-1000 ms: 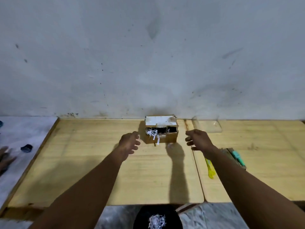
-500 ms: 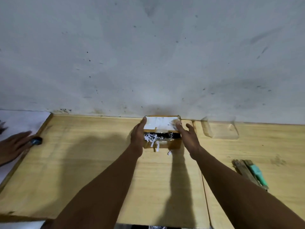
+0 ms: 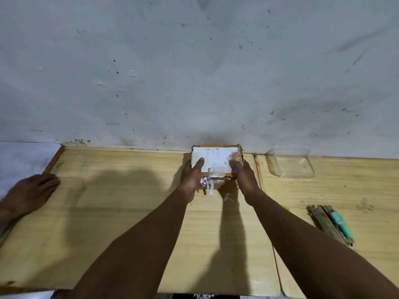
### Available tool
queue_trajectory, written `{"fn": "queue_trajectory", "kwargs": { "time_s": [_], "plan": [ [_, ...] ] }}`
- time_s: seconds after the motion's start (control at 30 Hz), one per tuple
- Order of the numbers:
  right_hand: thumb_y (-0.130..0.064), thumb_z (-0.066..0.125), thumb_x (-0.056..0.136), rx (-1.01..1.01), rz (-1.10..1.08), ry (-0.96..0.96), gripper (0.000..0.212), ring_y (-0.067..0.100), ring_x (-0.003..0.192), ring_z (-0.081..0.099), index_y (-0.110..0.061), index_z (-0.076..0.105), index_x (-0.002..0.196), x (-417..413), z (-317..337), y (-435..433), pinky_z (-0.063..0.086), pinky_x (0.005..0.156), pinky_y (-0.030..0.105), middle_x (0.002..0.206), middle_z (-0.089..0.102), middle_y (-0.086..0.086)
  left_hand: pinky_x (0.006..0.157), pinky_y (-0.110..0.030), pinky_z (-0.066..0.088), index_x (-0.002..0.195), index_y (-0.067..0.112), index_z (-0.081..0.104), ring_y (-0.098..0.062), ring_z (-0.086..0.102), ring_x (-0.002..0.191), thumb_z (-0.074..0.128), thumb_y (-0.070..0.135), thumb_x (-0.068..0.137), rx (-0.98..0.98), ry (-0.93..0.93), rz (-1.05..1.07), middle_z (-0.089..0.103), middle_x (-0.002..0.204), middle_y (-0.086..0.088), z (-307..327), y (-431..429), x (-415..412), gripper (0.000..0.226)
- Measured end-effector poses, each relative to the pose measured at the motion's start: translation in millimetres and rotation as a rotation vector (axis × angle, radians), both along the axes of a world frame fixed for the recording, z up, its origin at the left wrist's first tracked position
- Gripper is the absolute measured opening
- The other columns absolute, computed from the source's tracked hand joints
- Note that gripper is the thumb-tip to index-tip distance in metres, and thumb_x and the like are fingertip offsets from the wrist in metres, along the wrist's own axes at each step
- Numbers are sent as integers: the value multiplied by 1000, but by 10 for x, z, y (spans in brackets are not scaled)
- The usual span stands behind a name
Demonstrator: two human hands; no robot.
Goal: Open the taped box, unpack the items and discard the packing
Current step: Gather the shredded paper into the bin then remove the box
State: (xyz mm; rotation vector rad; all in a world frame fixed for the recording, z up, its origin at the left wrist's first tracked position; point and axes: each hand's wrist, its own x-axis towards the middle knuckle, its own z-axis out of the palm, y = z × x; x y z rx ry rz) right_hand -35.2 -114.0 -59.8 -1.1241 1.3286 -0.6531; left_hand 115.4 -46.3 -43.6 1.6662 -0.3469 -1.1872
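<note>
A small brown cardboard box (image 3: 217,157) with a white label on top stands at the back of the wooden table, against the wall. My left hand (image 3: 192,175) grips its left side, thumb on the label. My right hand (image 3: 243,173) grips the right side, thumb over crinkled clear tape. White shredded paper (image 3: 207,184) hangs out of the box's front, between my hands. One scrap (image 3: 227,197) lies on the table in front of the box.
A clear plastic tray (image 3: 291,164) sits to the right by the wall. A teal-handled cutter (image 3: 340,223) and wooden strips lie at right. Another person's hand (image 3: 32,190) rests on the table's left edge. A seam (image 3: 265,212) splits the wooden tabletop.
Both my hands reached forward from in front of the box and took hold of its two sides. The other person's hand moved onto the table's left edge.
</note>
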Motion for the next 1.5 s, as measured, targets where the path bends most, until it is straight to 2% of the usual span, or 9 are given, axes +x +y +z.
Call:
{"fn": "queue_trajectory", "kwargs": {
  "time_s": [0.17,0.27,0.4,0.57,0.9,1.0,1.2,1.3,1.5],
  "plan": [
    [-51,71,78,-52,-6,46,51,13,103,66,-27,63,122,-91,225,186,50,92,35,115,70,-6,84,-32,38,138,25,48,-19,55,102,54,44,96,23,-30,-20,59,129,1,255,129,-30,47],
    [-53,72,75,-61,-28,80,50,14,101,67,-28,65,117,-207,358,425,52,94,38,111,71,-7,86,-35,43,134,25,50,-23,59,107,56,47,94,38,-42,-36,62,126,2,374,324,-109,47],
    [-62,70,64,-37,-76,170,54,18,102,67,-30,67,108,-460,513,924,51,96,43,106,72,-7,80,-31,38,128,20,53,-19,56,92,55,47,94,64,-8,-71,60,117,0,481,796,-380,44],
    [-74,69,55,-9,-96,277,76,21,102,67,-26,66,114,-902,497,1571,53,95,45,110,72,-4,80,-33,39,130,18,51,-24,55,97,55,49,92,117,5,-115,59,121,-3,534,1422,-739,48],
    [-73,61,74,-79,23,520,67,26,91,63,-15,69,107,-1770,506,2786,50,77,35,106,70,8,90,-35,45,136,16,51,-33,57,114,52,60,85,350,-281,-216,57,134,-9,352,2453,-1508,68],
    [-81,57,69,-54,70,557,71,26,89,67,-18,72,100,-1958,274,3152,58,77,42,102,73,7,89,-33,45,133,14,53,-31,59,111,54,57,86,406,-272,-236,60,130,-10,107,2847,-1702,64],
    [-76,65,69,258,176,541,83,30,101,62,-17,53,125,-2032,-569,3522,58,84,50,127,62,11,100,-44,46,139,16,49,-34,56,115,55,67,77,654,-69,-291,56,136,-12,-816,3389,-1757,81],
    [-74,70,67,381,185,555,85,31,106,63,-14,52,124,-1969,-1056,3589,57,87,45,125,63,11,102,-47,44,142,19,46,-34,53,119,58,73,67,779,57,-327,51,141,-10,-1354,3439,-1695,94],
    [-57,71,80,469,184,523,67,31,115,61,-14,56,130,-1765,-1980,3475,45,85,28,126,66,10,106,-45,40,150,16,35,-33,44,133,62,61,84,833,64,-352,40,152,-11,-2193,3238,-1528,84]
  ]
}}
